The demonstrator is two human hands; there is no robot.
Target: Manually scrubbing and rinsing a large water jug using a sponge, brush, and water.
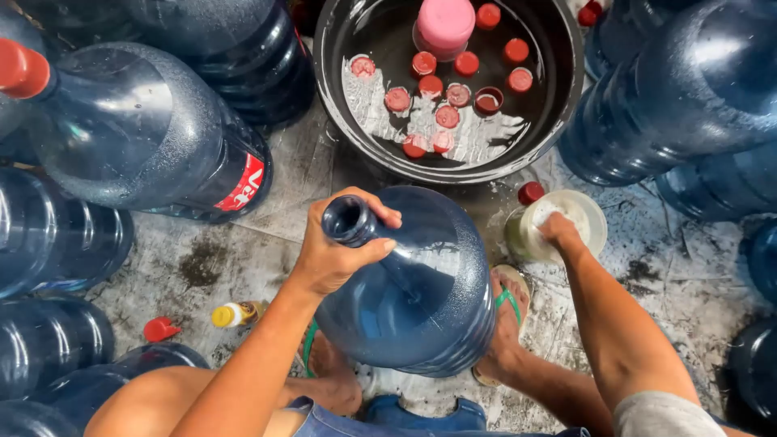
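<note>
Left hand (pixel 336 251) grips the neck of the big blue water jug (pixel 413 299) tilted on the floor between the feet, wet, bulky, probably slippery, while right hand (pixel 558 231) dips, closed, into a small white tub (pixel 595 214).

Bare floor (pixel 202 259) left of held jug (pixel 421 299) is passable; big jugs (pixel 129 129) wall it, black basin (pixel 340 121) blocks ahead.
</note>
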